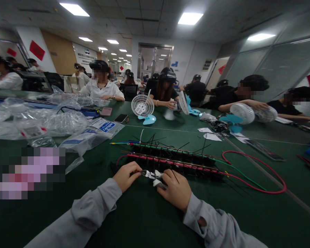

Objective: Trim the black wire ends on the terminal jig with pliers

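My right hand (177, 187) is closed around a small pair of pliers (151, 174) with white handles and a dark tip pointing left. The fingers of my left hand (127, 175) are pinched together at that tip; what lies between them is too small to make out. Just beyond both hands lies a long black assembly (170, 162) with two rows of wires. Along its near row runs a red wire (167, 161), and along the far row a green wire (170, 149). Thin black strips, looking like cable-tie tails, stick out of it at many angles.
A red wire loop (284, 186) extends right from the assembly. Clear plastic bags (49, 119) cover the left, near a phone (121, 118). A white fan guard (142, 106) and blue fan blades (147, 119) lie across the green table (134, 220). Several people sit opposite, some handling fans.
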`<state>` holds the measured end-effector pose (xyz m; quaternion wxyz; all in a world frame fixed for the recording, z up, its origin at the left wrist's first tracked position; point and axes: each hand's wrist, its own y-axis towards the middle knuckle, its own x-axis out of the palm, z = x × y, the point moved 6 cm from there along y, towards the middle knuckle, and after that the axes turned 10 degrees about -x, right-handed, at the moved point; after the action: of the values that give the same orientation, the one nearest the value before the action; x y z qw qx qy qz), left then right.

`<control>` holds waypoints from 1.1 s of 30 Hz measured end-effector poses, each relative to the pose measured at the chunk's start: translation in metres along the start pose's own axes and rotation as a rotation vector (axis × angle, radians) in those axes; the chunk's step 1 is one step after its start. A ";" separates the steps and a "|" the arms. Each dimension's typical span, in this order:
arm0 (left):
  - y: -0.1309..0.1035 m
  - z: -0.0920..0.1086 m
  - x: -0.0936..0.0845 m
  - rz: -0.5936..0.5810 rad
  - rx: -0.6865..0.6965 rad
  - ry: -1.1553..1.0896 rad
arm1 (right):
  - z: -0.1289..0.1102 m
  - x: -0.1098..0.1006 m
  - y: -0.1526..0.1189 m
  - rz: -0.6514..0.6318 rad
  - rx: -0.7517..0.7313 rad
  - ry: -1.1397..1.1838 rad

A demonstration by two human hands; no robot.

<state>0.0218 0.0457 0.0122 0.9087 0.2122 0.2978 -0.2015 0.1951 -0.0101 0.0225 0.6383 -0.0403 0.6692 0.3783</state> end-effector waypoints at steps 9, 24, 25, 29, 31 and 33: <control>0.000 0.004 -0.001 0.006 -0.022 -0.022 | 0.000 0.000 -0.001 0.000 -0.013 -0.016; 0.000 0.000 0.000 -0.026 -0.069 -0.045 | -0.001 -0.005 0.000 -0.009 -0.054 0.085; 0.000 0.000 0.000 -0.029 -0.069 -0.046 | -0.001 -0.004 0.000 -0.018 -0.054 0.089; -0.001 0.000 0.002 -0.036 -0.064 -0.044 | -0.001 -0.003 0.000 -0.043 -0.057 0.108; 0.000 0.001 0.002 -0.035 -0.063 -0.037 | -0.001 -0.003 0.000 -0.039 -0.055 0.111; 0.000 0.000 0.002 -0.039 -0.064 -0.028 | -0.001 -0.002 0.000 -0.024 -0.058 0.106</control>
<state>0.0236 0.0447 0.0108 0.9150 0.1745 0.2954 -0.2124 0.1947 -0.0114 0.0246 0.6050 -0.0869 0.6903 0.3873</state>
